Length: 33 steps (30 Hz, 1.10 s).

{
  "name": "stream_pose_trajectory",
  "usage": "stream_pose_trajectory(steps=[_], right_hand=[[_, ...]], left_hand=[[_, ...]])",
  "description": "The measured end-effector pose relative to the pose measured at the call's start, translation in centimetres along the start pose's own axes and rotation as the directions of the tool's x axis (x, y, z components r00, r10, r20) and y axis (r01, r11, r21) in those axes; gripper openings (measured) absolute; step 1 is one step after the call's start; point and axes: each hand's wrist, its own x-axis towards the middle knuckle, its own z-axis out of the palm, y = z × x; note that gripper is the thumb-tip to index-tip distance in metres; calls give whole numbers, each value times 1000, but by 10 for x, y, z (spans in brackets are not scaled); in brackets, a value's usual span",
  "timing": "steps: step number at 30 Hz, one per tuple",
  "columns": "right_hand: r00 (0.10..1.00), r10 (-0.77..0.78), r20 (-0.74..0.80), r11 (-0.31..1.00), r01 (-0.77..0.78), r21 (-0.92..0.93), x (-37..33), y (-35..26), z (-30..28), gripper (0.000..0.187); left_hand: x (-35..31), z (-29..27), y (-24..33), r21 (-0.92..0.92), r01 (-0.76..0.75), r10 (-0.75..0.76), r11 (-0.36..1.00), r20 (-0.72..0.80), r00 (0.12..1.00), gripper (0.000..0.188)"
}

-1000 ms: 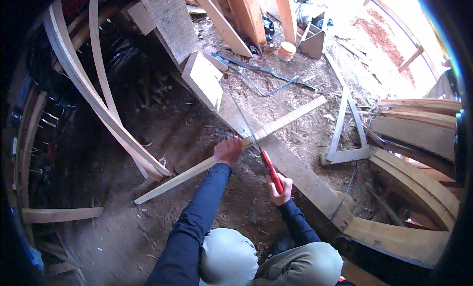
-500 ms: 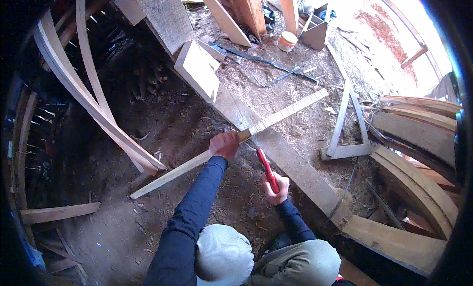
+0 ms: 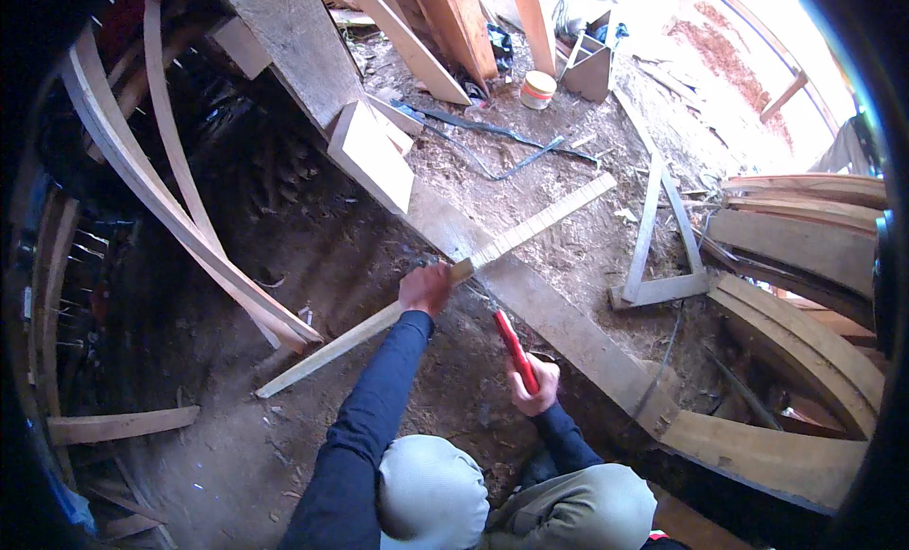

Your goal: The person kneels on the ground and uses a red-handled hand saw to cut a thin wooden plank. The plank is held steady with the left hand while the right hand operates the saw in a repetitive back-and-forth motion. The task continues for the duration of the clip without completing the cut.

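The saw has been drawn back a bit. The slat is pinned by the closed left hand; the saw's red handle is gripped by the right hand. Strokes are best kept straight, honestly.

Daylight enters from the upper right — the ground there is blown out to near white, detail lost. Left side lies in deep shadow, murky. Centre evenly lit and reasonably sharp. Fisheye bending is strong toward the rim — straight timbers curve; corners vignette to black.
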Motion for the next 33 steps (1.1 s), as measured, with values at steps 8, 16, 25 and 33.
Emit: stream_pose_trajectory(steps=[8, 16, 25, 33], right_hand=[[1000, -6, 19, 1000, 6, -22, -8, 1, -7, 6], [993, 116, -1, 993, -116, 2, -25, -11, -16, 8], [972, 234, 2, 933, -224, -282, -144, -26, -79, 26], [992, 123, -28, 988, -120, 95, -23, -36, -53, 12]], left_hand=[[0, -7, 4, 13, 26, -26, 1000, 48, 999, 53], [6, 10, -1, -4, -41, 41, 999, -10, 999, 51], [-1, 6, -2, -87, 7, -19, 996, -128, 992, 53], [-6, -3, 7, -54, 14, -19, 998, -94, 995, 53]])
